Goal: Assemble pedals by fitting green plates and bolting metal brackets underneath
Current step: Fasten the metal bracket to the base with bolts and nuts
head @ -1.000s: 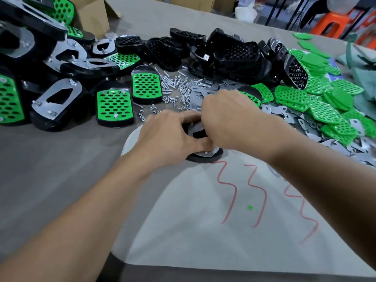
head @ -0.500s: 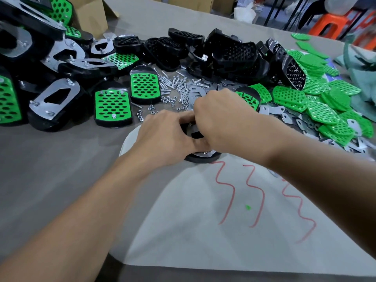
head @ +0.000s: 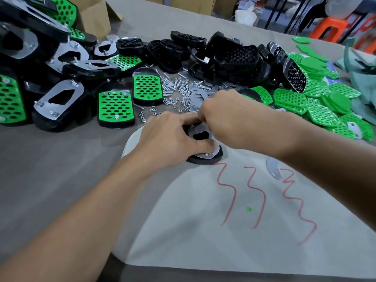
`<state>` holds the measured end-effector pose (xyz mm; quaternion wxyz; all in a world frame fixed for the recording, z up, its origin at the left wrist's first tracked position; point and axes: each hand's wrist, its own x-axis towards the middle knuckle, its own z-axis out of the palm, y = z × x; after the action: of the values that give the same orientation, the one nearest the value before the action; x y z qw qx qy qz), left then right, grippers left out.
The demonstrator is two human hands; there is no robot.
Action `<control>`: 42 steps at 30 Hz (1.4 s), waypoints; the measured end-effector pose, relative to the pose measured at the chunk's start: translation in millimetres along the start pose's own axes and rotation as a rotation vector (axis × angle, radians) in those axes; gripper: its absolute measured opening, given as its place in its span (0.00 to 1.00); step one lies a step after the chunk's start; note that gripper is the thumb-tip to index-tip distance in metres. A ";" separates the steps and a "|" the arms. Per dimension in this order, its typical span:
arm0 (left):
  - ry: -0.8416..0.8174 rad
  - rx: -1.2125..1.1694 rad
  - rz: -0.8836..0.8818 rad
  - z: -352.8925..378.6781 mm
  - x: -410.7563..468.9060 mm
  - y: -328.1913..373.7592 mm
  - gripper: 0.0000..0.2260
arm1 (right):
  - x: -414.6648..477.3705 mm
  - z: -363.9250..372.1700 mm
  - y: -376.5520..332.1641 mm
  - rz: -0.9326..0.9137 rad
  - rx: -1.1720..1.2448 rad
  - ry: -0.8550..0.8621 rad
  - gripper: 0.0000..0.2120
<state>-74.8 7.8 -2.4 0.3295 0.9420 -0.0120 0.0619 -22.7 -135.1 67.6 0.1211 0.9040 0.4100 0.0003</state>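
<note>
i am judging the pedal point(head: 205, 159) to be a stiff, fairly light piece of moulded black plastic, and the bracket point(head: 216, 149) on it a thin, hard, smooth steel plate that is likely sliding about until its nuts are biting. so i am thinking the safe hold is round the pedal's thick rim, with a thumb bearing down on the plate, away from its thin edges. the pedal is lying underside up at the far edge of a white sheet point(head: 203, 231) on the desk point(head: 61, 163), just nearer than the scattered nuts and bolts point(head: 175, 86). the bracket is showing as a bright plate with a dark cut-out in its middle and a bolt end point(head: 207, 154) poking up at its near end. the left hand point(head: 171, 139) is gripping the pedal, its fingers point(head: 187, 119) curling round the far side and the thumb pressing on the bracket. the right hand point(head: 225, 112) is curling down over the bracket's far end. its fingertips are hidden, so i cannot tell what they are pinching.
</note>
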 end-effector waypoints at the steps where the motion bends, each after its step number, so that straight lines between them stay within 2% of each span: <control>1: -0.006 0.006 0.002 -0.3 0.0 0.2 0.10 | -0.9 1.1 -2.2 -0.004 0.000 0.010 0.12; 5: 0.002 0.014 0.002 -1.2 -0.8 2.6 0.11 | -1.4 3.3 -5.8 0.031 0.023 0.030 0.17; 10: 0.008 0.001 0.009 0.9 -0.8 0.5 0.12 | 4.5 1.1 -11.2 0.145 -0.031 0.004 0.17; 12: 0.010 -0.004 -0.005 1.6 -0.3 -0.4 0.17 | 6.0 0.1 -6.5 0.171 -0.029 -0.026 0.17; 13: 0.012 0.003 -0.010 1.6 -0.4 0.0 0.19 | 6.6 -1.1 -3.9 0.165 -0.032 -0.035 0.16; 16: 0.010 0.017 -0.017 0.6 -0.6 1.4 0.25 | 7.0 -4.7 2.1 0.095 -0.015 -0.040 0.05; 19: 0.005 0.007 -0.016 0.4 -0.7 0.1 0.22 | 6.1 -7.5 0.1 0.034 -0.028 -0.069 0.07; 22: 0.010 -0.004 -0.025 0.1 -1.1 -0.3 0.19 | 3.2 -4.2 -4.2 -0.014 -0.091 -0.051 0.16; 29: -0.019 -0.017 -0.014 -2.6 -2.0 0.7 0.13 | 3.8 3.4 -9.2 0.161 -0.067 -0.024 0.16; 32: -0.044 0.004 -0.032 -2.5 -1.3 0.1 0.24 | 7.4 4.1 5.2 0.228 0.076 -0.025 0.11; 35: -0.077 0.027 -0.063 -2.4 -2.0 2.0 0.33 | 22.1 3.3 12.8 0.328 0.333 0.111 0.09; 38: -0.151 0.039 -0.033 -6.5 -2.6 1.3 0.34 | 47.9 4.8 4.5 0.256 0.326 0.088 0.10; 42: -0.347 0.063 0.027 -23.0 0.7 -6.2 0.38 | 82.5 13.9 -0.7 0.180 0.258 0.068 0.11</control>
<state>-76.2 27.0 11.7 0.2921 0.9481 -0.0796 -0.0967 32.9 -76.5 45.8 -0.0102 0.9446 0.3279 -0.0110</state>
